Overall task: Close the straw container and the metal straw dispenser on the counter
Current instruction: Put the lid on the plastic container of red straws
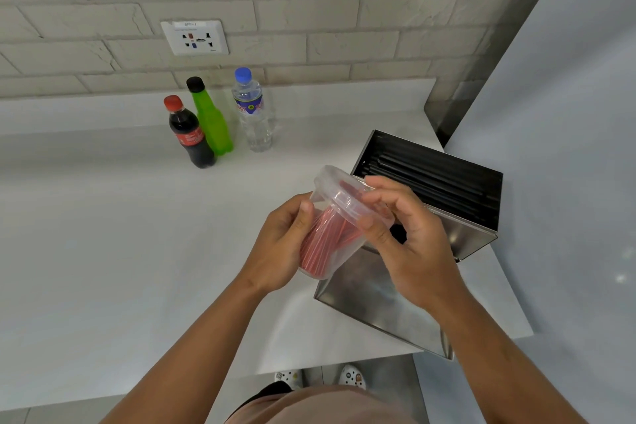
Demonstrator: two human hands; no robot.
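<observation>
A clear plastic straw container [328,251] full of red straws is held tilted above the counter. My left hand [280,246] wraps its body from the left. Its clear round lid [339,194] sits on the container's mouth, and my right hand [402,237] grips the lid's rim with thumb and fingers. Behind my hands stands the metal straw dispenser [457,237], an open steel box with black straws [433,175] lying inside. Its steel lid [371,299] hangs open toward me, over the counter's front edge.
A cola bottle [188,134], a green bottle [210,120] and a water bottle [253,113] stand together at the back of the white counter [103,234]. A wall socket [194,38] sits on the brick wall. A grey panel [568,113] rises at the right.
</observation>
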